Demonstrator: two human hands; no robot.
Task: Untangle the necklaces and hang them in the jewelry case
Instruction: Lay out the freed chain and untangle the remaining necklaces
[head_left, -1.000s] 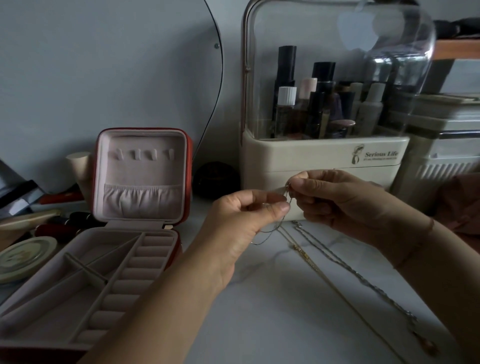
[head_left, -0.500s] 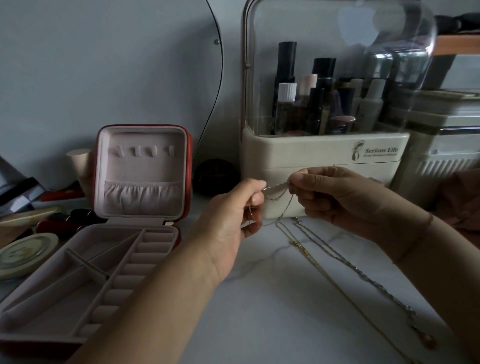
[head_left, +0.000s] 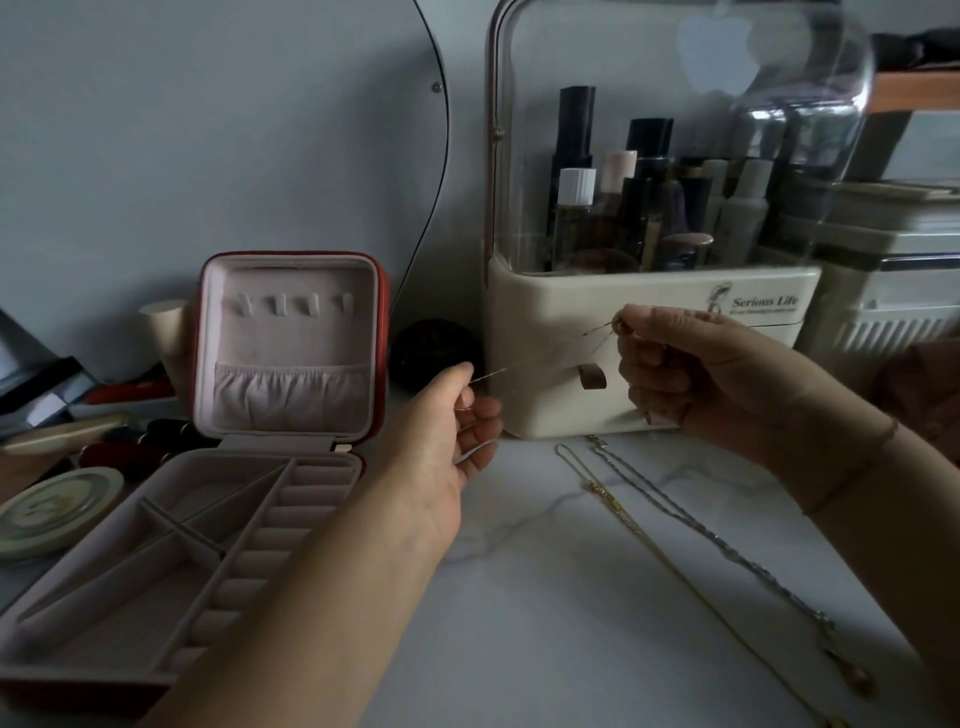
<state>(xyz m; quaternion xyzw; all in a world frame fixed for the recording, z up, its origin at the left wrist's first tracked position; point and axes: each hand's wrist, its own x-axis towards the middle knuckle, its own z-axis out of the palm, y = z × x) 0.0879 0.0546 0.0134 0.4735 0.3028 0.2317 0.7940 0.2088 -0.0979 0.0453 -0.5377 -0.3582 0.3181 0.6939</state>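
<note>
Currently the fine chain necklace (head_left: 491, 375) is held in the air, stretched in a shallow slope between the two hands in front of the cosmetics organizer (head_left: 675, 291). The left hand (head_left: 447, 431) pinches the lower end between thumb and forefinger, its other fingers loosely curled and holding nothing. The right hand (head_left: 691, 374) pinches the upper end the same way, with the remaining fingers curled in. Whether those fingers hold slack chain cannot be told. Judged by its hair-thin line, this chain is very light, fully limp and easily kinked or snapped. Grip it at the ends near the clasp with fingertip pads and keep tension low. Mid-span it is almost invisible against the cream plastic, so any remaining knots cannot be confirmed. Two further necklaces lie apart from it on the marble tabletop (head_left: 519, 649), side by side and running toward the near right: a gold necklace (head_left: 615, 506) with small bar links and a silver necklace (head_left: 727, 545) of twisted, rope-like texture. Both look heavier and less prone to knotting. Well to the left stands the open jewelry case (head_left: 311, 338), a red shell with pale pink velvet-like lining. Its upright lid carries a row of small hooks (head_left: 291, 304) above a gathered pocket (head_left: 291, 395). The base tray holds divided compartments and padded ring rolls (head_left: 270, 530). The hooks are empty, so no necklace is hung yet.
</note>
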